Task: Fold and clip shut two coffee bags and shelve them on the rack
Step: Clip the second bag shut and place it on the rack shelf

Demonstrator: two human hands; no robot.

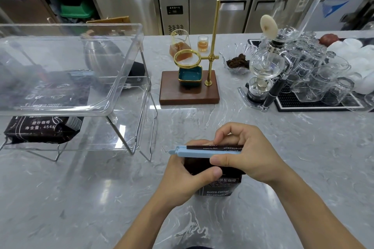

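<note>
From your head camera, you have the dark coffee bag (219,185) standing on the grey marble counter (303,147), near you and a little right of centre. Its top is folded over, and a light blue clip (204,152) runs across that fold, with its hinge end sticking out to the left.

Your left hand (182,180) is curled around the left side of the bag, thumb pressed flat on the front face just under the clip. Your right hand (247,155) is closed over the right end of the clip, thumb on the near side and fingers bent over the far side, pinching it against the folded top. You cannot tell from here whether the clip has latched.

To the far left stands the rack (141,127), a wire frame carrying a clear plastic tray (129,56) on top. The other coffee bag (42,129) lies flat on the rack's lower level, under the tray, well apart from the one in your hands. A second blue clip (82,73) shows on it through the clear tray.

Beyond your hands, at the centre, a brass pour-over stand (212,46) sits on a wooden base (189,95). To the far right, a glass siphon brewer (265,66) stands beside a black mat (315,105) loaded with upturned glasses.
</note>
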